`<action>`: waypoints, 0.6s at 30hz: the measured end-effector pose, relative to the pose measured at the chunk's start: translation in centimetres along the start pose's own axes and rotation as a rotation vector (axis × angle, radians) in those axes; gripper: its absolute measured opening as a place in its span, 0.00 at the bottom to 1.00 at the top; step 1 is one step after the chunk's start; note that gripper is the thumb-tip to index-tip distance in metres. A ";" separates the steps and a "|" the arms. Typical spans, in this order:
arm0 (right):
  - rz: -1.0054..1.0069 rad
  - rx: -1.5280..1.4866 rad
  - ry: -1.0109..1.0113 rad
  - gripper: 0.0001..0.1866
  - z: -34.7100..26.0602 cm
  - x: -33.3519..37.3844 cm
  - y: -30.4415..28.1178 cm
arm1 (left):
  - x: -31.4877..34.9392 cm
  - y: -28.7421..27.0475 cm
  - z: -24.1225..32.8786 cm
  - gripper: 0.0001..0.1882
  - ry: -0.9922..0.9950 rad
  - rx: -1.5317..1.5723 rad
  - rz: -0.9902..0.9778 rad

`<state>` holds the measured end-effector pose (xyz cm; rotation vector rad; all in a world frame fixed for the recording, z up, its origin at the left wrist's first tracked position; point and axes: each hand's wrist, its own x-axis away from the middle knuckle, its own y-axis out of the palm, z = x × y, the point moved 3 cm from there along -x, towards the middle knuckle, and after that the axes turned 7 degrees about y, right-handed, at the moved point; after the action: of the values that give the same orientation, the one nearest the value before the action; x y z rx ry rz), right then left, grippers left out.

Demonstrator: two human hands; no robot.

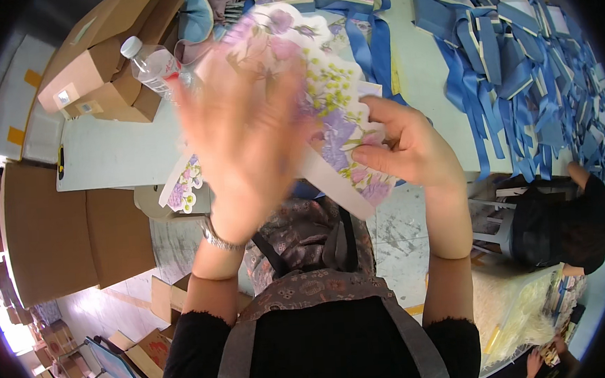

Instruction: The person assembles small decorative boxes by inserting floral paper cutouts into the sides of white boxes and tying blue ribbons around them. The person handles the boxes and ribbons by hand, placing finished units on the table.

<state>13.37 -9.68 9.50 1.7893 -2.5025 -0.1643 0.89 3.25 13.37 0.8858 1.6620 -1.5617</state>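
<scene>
Holding a floral card sheet (324,97) above the table edge (107,159), we had the right hand (404,145) pinching its lower right edge, thumb on top. Left hand (243,130) lay flat and open across its face, blurred. Water bottle (153,66) sat just left; blue ribbons (516,58) well right.
</scene>
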 end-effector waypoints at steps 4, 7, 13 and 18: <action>0.074 0.119 0.017 0.28 -0.6 -0.3 0.4 | 1.8 0.3 1.9 0.32 -0.058 0.236 -0.210; 0.047 0.040 -0.093 0.26 -0.7 -0.6 0.6 | 2.1 0.7 1.5 0.33 -0.108 0.423 -0.140; -0.015 0.032 -0.105 0.17 -0.2 -1.0 0.1 | 2.1 0.4 0.1 0.15 -0.301 0.423 -0.113; 0.092 0.202 0.047 0.13 1.1 -0.7 -0.5 | 2.9 1.0 -1.9 0.11 -0.515 0.417 0.171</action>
<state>13.96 -9.16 8.40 1.7151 -2.6441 0.1383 0.16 5.29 10.47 0.7185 0.8962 -1.8519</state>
